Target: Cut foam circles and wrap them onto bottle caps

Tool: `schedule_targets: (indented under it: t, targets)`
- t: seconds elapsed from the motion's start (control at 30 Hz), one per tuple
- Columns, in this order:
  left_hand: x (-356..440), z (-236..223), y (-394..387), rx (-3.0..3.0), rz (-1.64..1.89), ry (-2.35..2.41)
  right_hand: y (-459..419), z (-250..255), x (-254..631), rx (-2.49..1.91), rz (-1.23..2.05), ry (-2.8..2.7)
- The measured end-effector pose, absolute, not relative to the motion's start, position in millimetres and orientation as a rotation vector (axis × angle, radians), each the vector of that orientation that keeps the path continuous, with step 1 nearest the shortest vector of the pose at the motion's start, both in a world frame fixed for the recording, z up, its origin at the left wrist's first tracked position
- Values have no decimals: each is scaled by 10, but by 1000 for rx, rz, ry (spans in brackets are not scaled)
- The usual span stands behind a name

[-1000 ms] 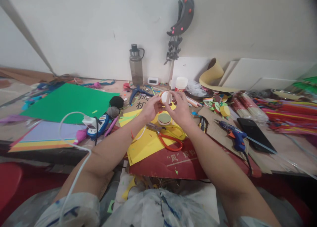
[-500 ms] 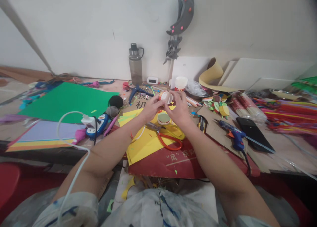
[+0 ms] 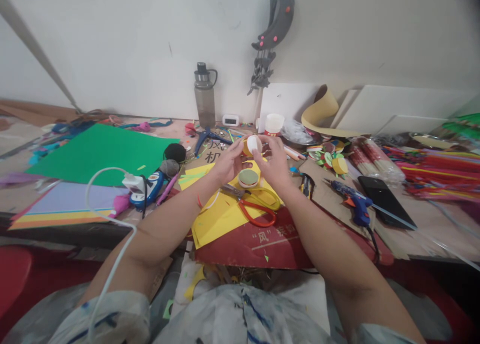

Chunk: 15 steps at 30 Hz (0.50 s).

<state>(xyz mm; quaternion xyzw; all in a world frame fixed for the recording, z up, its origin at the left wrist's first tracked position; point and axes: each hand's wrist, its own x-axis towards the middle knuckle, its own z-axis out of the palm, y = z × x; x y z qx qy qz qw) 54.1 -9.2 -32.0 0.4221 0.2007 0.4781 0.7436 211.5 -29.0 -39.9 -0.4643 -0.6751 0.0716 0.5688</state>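
Observation:
Between my two hands is a small round paper-cup piece (image 3: pixel 254 144), white on its face with a yellowish side. My left hand (image 3: pixel 229 163) grips it from the left, fingers curled around the side. My right hand (image 3: pixel 273 159) has its thumb on the white face and its fingers over the far edge. Just below the hands, a similar short round piece with a green top (image 3: pixel 248 178) sits on yellow paper (image 3: pixel 215 219). Scissors with red and yellow handles (image 3: pixel 258 214) lie beside it, their blades partly under my left wrist's side.
To the right are a utility knife (image 3: pixel 307 186), a blue glue gun (image 3: pixel 352 201), a black phone (image 3: pixel 386 201) and pipe cleaners (image 3: pixel 442 174). A bottle (image 3: pixel 205 99) and a paper cup (image 3: pixel 274 125) stand at the back. Green paper (image 3: pixel 108 154) and a power strip (image 3: pixel 152 189) lie left.
The round piece has turned in my hands, so more of its yellowish side shows. My fingers have shifted slightly around it. The other things stay where they were.

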Motion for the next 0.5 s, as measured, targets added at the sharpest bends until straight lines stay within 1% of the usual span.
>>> schedule_targets:
  t: [0.17,0.23,0.3,0.5]
  targets:
    - [537,-310,-71,865,1027,517,-195,-416,2148,-1002,578,-1383]
    - [534,-292,-65,833,1049,581,-146,-422,2193,-1023,673,-1273]
    - [528,-268,-54,794,1082,658,-104,-432,2252,-1118,619,-1254]
    - [478,-200,-10,790,1213,724,-117,-528,2319,-1657,87,-1717]
